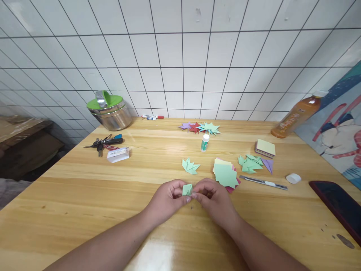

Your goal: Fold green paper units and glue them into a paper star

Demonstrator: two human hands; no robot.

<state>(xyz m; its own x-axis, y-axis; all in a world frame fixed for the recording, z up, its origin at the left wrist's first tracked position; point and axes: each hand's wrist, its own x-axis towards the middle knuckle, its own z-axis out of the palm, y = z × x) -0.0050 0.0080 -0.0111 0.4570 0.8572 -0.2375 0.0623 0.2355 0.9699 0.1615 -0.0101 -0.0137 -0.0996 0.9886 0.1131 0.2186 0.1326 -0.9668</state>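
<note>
Between my two hands is a small folded piece of green paper [187,189], held just above the table. My left hand [168,195] pinches its left and lower side between thumb and fingers. My right hand [213,197] is closed on its right edge, thumb and fingertips together. Just beyond them lies a green folded-paper fan of points [190,166]. A stack of coloured paper sheets [225,175], green on top, sits right beside my right hand. Farther right are several green folded pieces [250,163] and a purple folded triangle [267,165].
A glue stick [205,143] stands upright before several paper stars [210,128]. To the right are a utility knife [263,182], white cap [293,178], paper pad [265,148], phone [337,205] and bottle [297,114]. Keys [104,142], a small box [118,154] and a metal pot [114,116] stay left.
</note>
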